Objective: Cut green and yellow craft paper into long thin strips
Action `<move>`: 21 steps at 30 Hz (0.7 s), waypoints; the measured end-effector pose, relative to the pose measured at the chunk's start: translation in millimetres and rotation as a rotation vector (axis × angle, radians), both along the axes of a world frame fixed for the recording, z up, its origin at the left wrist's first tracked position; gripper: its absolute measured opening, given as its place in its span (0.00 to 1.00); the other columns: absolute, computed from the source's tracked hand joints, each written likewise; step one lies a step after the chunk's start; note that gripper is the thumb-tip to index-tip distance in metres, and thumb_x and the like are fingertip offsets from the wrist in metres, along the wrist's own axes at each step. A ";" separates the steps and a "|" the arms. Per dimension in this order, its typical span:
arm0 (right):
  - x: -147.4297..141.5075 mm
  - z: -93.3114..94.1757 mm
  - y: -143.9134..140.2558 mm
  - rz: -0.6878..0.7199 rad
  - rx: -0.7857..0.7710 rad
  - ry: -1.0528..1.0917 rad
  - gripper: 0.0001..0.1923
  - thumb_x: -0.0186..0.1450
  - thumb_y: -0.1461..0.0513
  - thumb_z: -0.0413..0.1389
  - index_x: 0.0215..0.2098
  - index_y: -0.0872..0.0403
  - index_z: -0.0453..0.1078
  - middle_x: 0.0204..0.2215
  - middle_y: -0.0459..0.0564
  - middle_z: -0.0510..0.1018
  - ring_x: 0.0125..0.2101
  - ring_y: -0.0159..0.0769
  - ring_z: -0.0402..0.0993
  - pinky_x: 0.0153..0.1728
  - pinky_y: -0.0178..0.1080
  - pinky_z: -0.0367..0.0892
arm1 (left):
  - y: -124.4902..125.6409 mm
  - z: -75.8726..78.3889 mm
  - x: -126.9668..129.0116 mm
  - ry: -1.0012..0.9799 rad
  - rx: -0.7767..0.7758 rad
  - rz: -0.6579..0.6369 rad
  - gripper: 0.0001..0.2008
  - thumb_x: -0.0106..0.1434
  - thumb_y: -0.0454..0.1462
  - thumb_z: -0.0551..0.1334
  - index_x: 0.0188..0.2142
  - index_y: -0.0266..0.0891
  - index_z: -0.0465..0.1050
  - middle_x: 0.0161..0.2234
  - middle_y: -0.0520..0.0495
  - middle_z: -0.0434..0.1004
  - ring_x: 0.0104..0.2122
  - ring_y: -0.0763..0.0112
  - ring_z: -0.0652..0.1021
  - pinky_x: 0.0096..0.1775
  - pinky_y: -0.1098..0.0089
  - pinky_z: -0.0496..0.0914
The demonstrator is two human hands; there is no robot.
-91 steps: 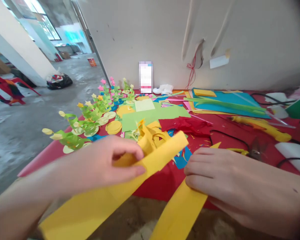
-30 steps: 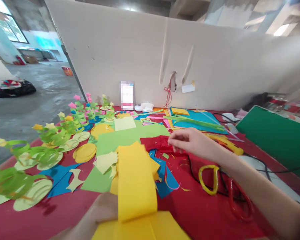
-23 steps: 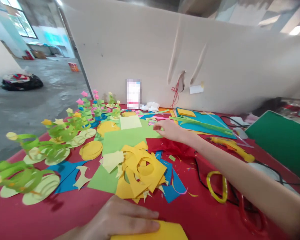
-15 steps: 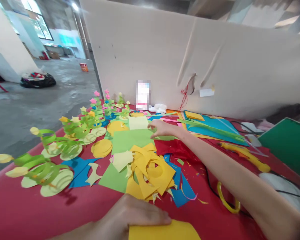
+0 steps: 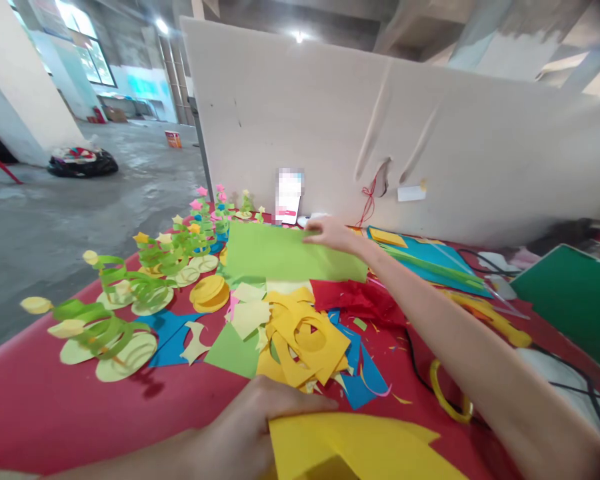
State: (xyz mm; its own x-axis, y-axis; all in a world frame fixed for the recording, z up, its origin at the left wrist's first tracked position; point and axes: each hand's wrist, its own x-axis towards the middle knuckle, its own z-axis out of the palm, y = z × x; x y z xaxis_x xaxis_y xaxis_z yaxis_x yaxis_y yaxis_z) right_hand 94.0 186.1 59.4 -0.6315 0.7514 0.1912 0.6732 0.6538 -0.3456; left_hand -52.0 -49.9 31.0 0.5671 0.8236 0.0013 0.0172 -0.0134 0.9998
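head view, followed by me from a distance: the left hand (image 5: 260,417), at the near edge of the red surface (image 5: 45,400), holds the yellow paper (image 5: 365,433) clamped by its left side, fingers laid along the far edge; the thumb is hidden from me. the yellow paper is bent and runs out of frame at the bottom. the right hand (image 5: 333,235), its arm stretched toward the far edge of the surface, pinches the green sheet (image 5: 275,252) at its upper margin. i see this sheet raised at a tilt. between the hands lie overlapping yellow offcuts (image 5: 330,353), some with round holes, and blue pieces (image 5: 357,390) to their right. crumpled red material (image 5: 355,297) lies just beside the right forearm (image 5: 430,320). along the left edge stand paper plants (image 5: 97,333) with spiral stems; near them sit stacked yellow discs (image 5: 209,293). at the far edge a phone (image 5: 289,200) leans against the white panel (image 5: 300,120). toward the far right corner, green strips (image 5: 433,265) cross a blue sheet (image 5: 430,248); a yellow tool (image 5: 505,327) and a tilted green board (image 5: 575,300) occupy the right edge.
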 end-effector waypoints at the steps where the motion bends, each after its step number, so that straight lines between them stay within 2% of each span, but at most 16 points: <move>1: 3.9 11.9 -2.0 -0.038 0.038 0.091 0.07 0.56 0.63 0.55 0.32 0.58 0.67 0.31 0.47 0.72 0.34 0.34 0.68 0.38 0.41 0.62 | 1.7 -0.2 -2.2 0.027 0.012 -0.051 0.12 0.56 0.39 0.59 0.39 0.43 0.75 0.38 0.46 0.77 0.39 0.61 0.75 0.41 0.72 0.68; 2: 8.9 24.5 -4.3 -0.085 0.081 0.184 0.07 0.56 0.63 0.54 0.33 0.58 0.67 0.31 0.48 0.72 0.35 0.35 0.67 0.39 0.41 0.61 | 3.2 -3.0 -3.9 0.058 0.024 -0.075 0.12 0.57 0.38 0.57 0.40 0.42 0.75 0.38 0.46 0.77 0.39 0.62 0.75 0.41 0.73 0.67; 3: 15.1 37.2 -6.8 -0.140 0.125 0.284 0.09 0.56 0.63 0.54 0.35 0.57 0.67 0.32 0.48 0.72 0.37 0.37 0.67 0.41 0.41 0.60 | 4.5 -8.0 -5.1 0.106 0.025 -0.040 0.11 0.57 0.37 0.57 0.38 0.41 0.75 0.38 0.47 0.77 0.40 0.62 0.75 0.41 0.73 0.67; 5: 29.8 60.9 -13.1 -0.250 0.169 0.502 0.10 0.57 0.61 0.51 0.38 0.55 0.65 0.35 0.49 0.71 0.40 0.39 0.65 0.42 0.41 0.59 | 6.6 -21.6 -6.0 0.170 -0.045 0.122 0.08 0.56 0.37 0.59 0.32 0.39 0.76 0.32 0.48 0.78 0.34 0.63 0.77 0.36 0.73 0.69; 6: 37.7 70.6 -17.1 -0.296 0.152 0.620 0.10 0.57 0.60 0.51 0.38 0.53 0.65 0.36 0.48 0.71 0.41 0.39 0.65 0.41 0.40 0.60 | 7.7 -28.3 -5.9 0.136 -0.135 0.215 0.07 0.55 0.36 0.59 0.33 0.39 0.74 0.33 0.48 0.78 0.35 0.63 0.76 0.36 0.72 0.70; 8: 52.4 82.7 -28.8 -0.350 0.040 0.797 0.09 0.58 0.61 0.49 0.37 0.51 0.65 0.36 0.47 0.73 0.39 0.37 0.67 0.37 0.38 0.64 | 10.3 -37.7 -5.3 -0.002 -0.349 0.331 0.09 0.54 0.38 0.61 0.36 0.38 0.71 0.35 0.47 0.78 0.35 0.61 0.77 0.36 0.69 0.71; 10: 61.7 82.2 -47.1 -0.375 -0.152 0.868 0.09 0.58 0.62 0.47 0.36 0.52 0.65 0.35 0.48 0.75 0.35 0.36 0.70 0.33 0.38 0.67 | 13.1 -40.5 -4.5 -0.139 -0.492 0.404 0.13 0.53 0.39 0.62 0.38 0.37 0.69 0.38 0.44 0.77 0.36 0.59 0.77 0.37 0.65 0.71; 12: 62.8 68.4 -73.2 -0.386 -0.386 0.854 0.09 0.58 0.65 0.46 0.35 0.56 0.66 0.30 0.51 0.76 0.29 0.36 0.72 0.31 0.39 0.69 | 15.4 -39.0 -3.7 -0.207 -0.536 0.452 0.14 0.53 0.39 0.63 0.39 0.36 0.68 0.38 0.42 0.76 0.36 0.58 0.77 0.37 0.64 0.71; 15: 50.6 31.4 -120.6 -0.356 -0.685 0.772 0.09 0.56 0.63 0.50 0.33 0.58 0.69 0.26 0.52 0.77 0.24 0.37 0.73 0.29 0.41 0.69 | 16.4 -35.8 -2.3 -0.230 -0.565 0.489 0.14 0.53 0.39 0.63 0.39 0.36 0.68 0.36 0.42 0.77 0.33 0.59 0.77 0.34 0.65 0.72; 18: 34.2 -5.3 -161.1 -0.322 -0.841 0.726 0.10 0.57 0.61 0.51 0.34 0.58 0.69 0.27 0.52 0.77 0.25 0.38 0.74 0.28 0.41 0.69 | 14.5 -33.2 -1.3 -0.272 -0.582 0.555 0.14 0.55 0.39 0.60 0.42 0.39 0.67 0.38 0.45 0.76 0.36 0.60 0.77 0.37 0.66 0.72; 21: 26.4 -28.3 -180.2 -0.288 -0.856 0.690 0.11 0.58 0.59 0.49 0.37 0.54 0.67 0.29 0.49 0.76 0.27 0.37 0.73 0.29 0.40 0.68 | 11.2 -29.1 -2.4 -0.271 -0.558 0.659 0.14 0.56 0.38 0.60 0.42 0.40 0.67 0.44 0.47 0.73 0.43 0.61 0.73 0.40 0.69 0.71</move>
